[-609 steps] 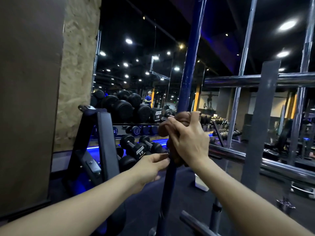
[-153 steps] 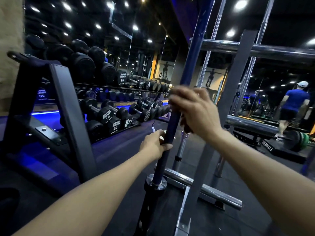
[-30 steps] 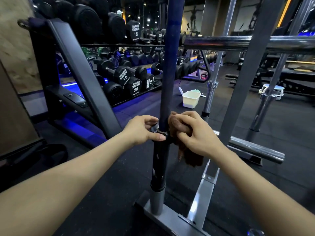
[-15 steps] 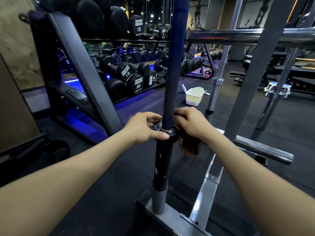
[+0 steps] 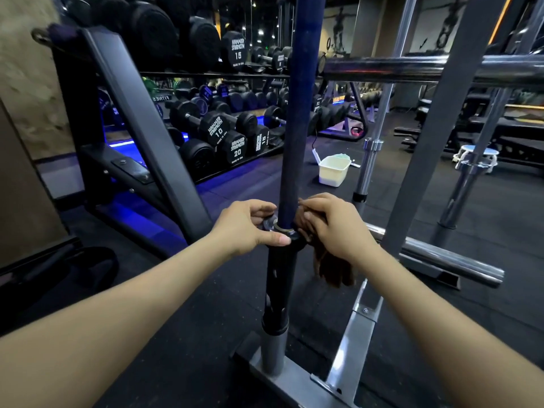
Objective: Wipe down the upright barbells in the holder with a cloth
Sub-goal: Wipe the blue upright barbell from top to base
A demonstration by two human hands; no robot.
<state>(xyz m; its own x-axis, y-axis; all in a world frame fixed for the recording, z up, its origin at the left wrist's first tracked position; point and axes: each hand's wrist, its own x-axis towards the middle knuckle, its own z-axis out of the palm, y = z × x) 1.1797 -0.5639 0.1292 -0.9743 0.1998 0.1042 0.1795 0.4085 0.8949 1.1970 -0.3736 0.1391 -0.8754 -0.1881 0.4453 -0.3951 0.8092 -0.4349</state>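
Head camera view, looking down. A blue barbell (image 5: 295, 119) stands upright in a floor holder (image 5: 297, 381), long axis vertical. At its collar (image 5: 278, 226), the left hand (image 5: 245, 228) pinches the rim; the right hand (image 5: 335, 228), equally near, clamps a brown cloth (image 5: 332, 266) against the bar (cloth tail hanging). The black sleeve (image 5: 275, 287) below is unobstructed; a grey upright (image 5: 418, 178) stands near on the right.

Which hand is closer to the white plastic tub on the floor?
Right. The right hand, holding the brown cloth against the blue barbell, sits below the white tub, on its side of the bar. The left hand grips the collar on the far side.
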